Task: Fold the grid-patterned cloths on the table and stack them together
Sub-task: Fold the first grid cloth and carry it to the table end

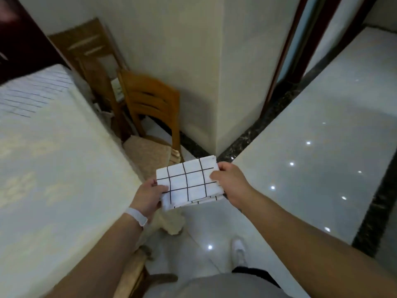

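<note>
The folded grid-patterned cloth (189,181), in the air just off the surface's (53,168) right edge, is pinched at opposite ends by the fingers of the left hand (149,195) and right hand (231,184); being soft and light, it probably wants gripping through every layer.

The folded cloth (188,181) is white with a grid of thin black lines. At the far left, a second cloth (32,91) is white with fine dark lines, blurred. The table cover (53,168) is pale cream with a faint flower pattern. The chair (150,100) is orange-brown wood, its seat cushion (146,151) beige. The floor (300,158) is glossy pale grey, edged by a black marbled border (257,125). The wristband (137,216) is white.
</note>
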A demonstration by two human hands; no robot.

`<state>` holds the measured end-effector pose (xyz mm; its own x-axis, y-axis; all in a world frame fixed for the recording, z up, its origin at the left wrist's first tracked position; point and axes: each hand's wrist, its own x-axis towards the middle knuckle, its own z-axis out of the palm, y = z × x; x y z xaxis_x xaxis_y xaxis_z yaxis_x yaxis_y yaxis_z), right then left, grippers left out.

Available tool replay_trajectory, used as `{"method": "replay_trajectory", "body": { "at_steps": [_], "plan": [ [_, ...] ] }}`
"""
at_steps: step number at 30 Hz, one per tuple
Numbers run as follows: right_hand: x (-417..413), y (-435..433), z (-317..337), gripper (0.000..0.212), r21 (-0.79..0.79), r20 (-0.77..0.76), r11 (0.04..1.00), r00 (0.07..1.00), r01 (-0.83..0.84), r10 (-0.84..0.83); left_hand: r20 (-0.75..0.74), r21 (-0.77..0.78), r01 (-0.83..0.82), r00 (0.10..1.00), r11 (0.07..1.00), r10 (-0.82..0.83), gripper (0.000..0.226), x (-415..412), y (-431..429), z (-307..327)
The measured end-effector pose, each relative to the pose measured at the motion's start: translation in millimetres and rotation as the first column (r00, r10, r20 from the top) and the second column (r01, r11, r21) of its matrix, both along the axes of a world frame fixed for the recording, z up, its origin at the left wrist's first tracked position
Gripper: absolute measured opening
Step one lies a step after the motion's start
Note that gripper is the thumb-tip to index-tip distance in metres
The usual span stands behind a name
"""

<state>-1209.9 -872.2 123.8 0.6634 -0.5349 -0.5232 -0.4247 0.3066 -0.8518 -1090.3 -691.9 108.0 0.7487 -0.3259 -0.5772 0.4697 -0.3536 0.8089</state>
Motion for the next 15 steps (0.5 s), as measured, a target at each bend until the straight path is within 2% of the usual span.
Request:
{"method": "replay_trajectory", "body": {
  "at_steps": [8,15],
  "plan": [
    [51,-58,-7,0.017,-0.006,-0.024,0.956,0.956,-0.294,0.293,-0.016,0.03,-0.309,0.951,0.951,0.309,0.017,-4,-32,3],
    [99,-29,-8,0.021,0.043,-0.014,0.834,0.834,-0.551,0.552,0.033,0.093,-0.533,0.846,0.841,0.533,0.019,1,13,9]
  ]
}}
